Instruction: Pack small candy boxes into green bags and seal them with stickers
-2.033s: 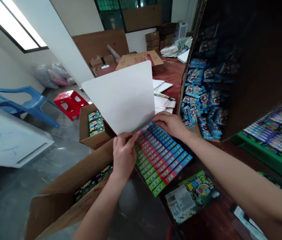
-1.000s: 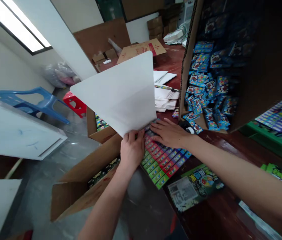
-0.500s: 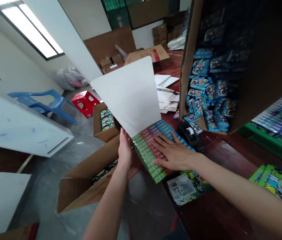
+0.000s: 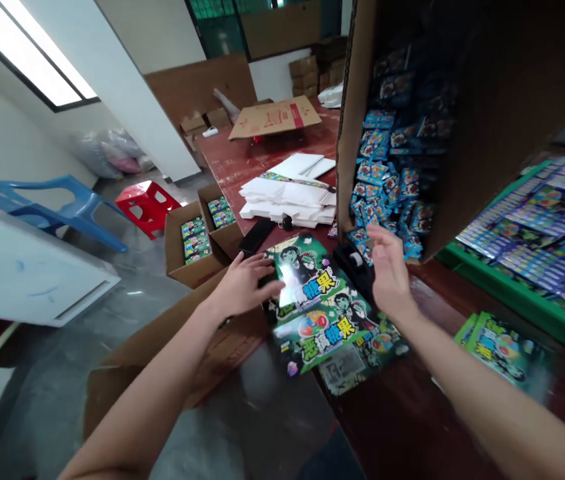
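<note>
A flat green candy box (image 4: 319, 303) with cartoon figures and yellow lettering lies shut at the near edge of the red-brown table (image 4: 242, 160). My left hand (image 4: 242, 283) rests on the box's left edge, fingers stretched out flat. My right hand (image 4: 387, 267) hovers just right of the box with fingers apart and nothing in it. It is above a black tape dispenser (image 4: 357, 263). Under the box lies another flat green box (image 4: 362, 360), its barcode side showing.
A tall cardboard carton (image 4: 442, 133) on its side holds several small blue packets. White folded sheets (image 4: 287, 197) lie stacked behind. Open cartons (image 4: 187, 250) of green boxes stand on the floor at left, near a red stool (image 4: 145, 203) and blue chair (image 4: 52, 203). Green trays (image 4: 537, 247) of packets sit right.
The white lid that my left hand held up has come down, so the box is closed and the coloured rows are hidden. My right hand lifted off the rows and moved right.
</note>
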`<state>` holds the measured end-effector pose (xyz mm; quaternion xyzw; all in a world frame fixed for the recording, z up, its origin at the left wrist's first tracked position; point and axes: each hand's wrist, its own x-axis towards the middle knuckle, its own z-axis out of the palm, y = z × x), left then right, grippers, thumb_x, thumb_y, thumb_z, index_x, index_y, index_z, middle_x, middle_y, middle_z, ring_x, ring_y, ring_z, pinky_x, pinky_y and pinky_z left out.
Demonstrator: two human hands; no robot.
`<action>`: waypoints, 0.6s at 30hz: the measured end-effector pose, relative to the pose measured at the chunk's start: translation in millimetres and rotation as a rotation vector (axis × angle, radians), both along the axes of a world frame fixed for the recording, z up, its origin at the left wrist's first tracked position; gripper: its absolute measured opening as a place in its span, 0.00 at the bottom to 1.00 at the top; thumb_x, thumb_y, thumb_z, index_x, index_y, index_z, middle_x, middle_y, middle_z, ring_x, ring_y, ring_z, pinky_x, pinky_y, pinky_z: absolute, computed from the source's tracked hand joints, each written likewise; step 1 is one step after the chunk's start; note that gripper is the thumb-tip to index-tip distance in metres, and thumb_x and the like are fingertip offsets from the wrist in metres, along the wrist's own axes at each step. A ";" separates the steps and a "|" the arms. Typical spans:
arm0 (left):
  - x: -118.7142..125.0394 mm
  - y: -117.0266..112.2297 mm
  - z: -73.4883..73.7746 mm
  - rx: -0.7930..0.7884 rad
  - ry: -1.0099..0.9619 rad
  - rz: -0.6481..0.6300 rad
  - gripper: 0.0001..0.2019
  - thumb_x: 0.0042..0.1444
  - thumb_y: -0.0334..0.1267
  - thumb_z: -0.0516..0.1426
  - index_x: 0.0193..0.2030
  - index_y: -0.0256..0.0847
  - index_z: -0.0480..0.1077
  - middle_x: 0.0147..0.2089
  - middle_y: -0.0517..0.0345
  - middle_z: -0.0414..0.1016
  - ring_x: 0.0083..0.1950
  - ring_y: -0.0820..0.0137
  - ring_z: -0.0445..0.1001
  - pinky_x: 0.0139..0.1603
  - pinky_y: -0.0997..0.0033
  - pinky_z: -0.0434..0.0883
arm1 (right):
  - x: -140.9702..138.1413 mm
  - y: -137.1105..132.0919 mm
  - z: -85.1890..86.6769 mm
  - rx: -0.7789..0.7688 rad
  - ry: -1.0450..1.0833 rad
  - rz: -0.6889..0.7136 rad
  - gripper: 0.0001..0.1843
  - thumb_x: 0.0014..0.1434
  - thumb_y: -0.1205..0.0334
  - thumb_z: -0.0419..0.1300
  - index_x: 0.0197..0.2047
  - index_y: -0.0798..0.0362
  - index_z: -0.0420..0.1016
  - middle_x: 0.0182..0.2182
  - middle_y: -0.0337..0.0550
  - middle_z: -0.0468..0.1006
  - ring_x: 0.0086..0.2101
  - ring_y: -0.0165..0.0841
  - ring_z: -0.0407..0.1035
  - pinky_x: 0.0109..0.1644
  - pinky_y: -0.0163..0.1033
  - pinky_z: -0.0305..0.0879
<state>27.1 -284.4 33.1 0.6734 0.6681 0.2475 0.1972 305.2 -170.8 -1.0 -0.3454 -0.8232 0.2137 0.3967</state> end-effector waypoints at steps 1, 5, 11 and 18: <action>15.2 -11.5 -3.8 -0.003 0.199 -0.069 0.45 0.43 0.70 0.64 0.62 0.40 0.72 0.71 0.41 0.63 0.74 0.41 0.54 0.74 0.34 0.37 | 12.0 2.4 2.6 0.019 -0.067 0.125 0.31 0.74 0.50 0.34 0.76 0.46 0.42 0.73 0.50 0.52 0.71 0.43 0.46 0.73 0.58 0.45; 62.1 -40.5 -26.0 0.007 0.657 -0.168 0.60 0.41 0.60 0.70 0.76 0.43 0.48 0.78 0.41 0.43 0.77 0.35 0.40 0.72 0.36 0.51 | 21.2 8.2 2.0 0.192 -0.539 0.563 0.50 0.55 0.44 0.69 0.74 0.45 0.50 0.73 0.51 0.52 0.72 0.50 0.44 0.74 0.64 0.34; 62.3 -38.8 -29.0 0.056 0.717 -0.079 0.44 0.56 0.37 0.64 0.76 0.49 0.49 0.76 0.54 0.55 0.73 0.48 0.57 0.71 0.51 0.59 | 0.7 12.4 -9.6 0.396 -0.608 0.489 0.32 0.65 0.70 0.58 0.70 0.47 0.60 0.67 0.49 0.67 0.67 0.41 0.59 0.74 0.61 0.36; 68.8 -45.3 -42.6 0.019 0.746 -0.087 0.42 0.59 0.53 0.62 0.75 0.42 0.51 0.77 0.46 0.50 0.77 0.42 0.46 0.73 0.42 0.54 | 6.2 7.5 -25.6 0.377 -0.587 0.469 0.29 0.70 0.70 0.53 0.71 0.43 0.58 0.69 0.46 0.63 0.69 0.40 0.53 0.74 0.62 0.36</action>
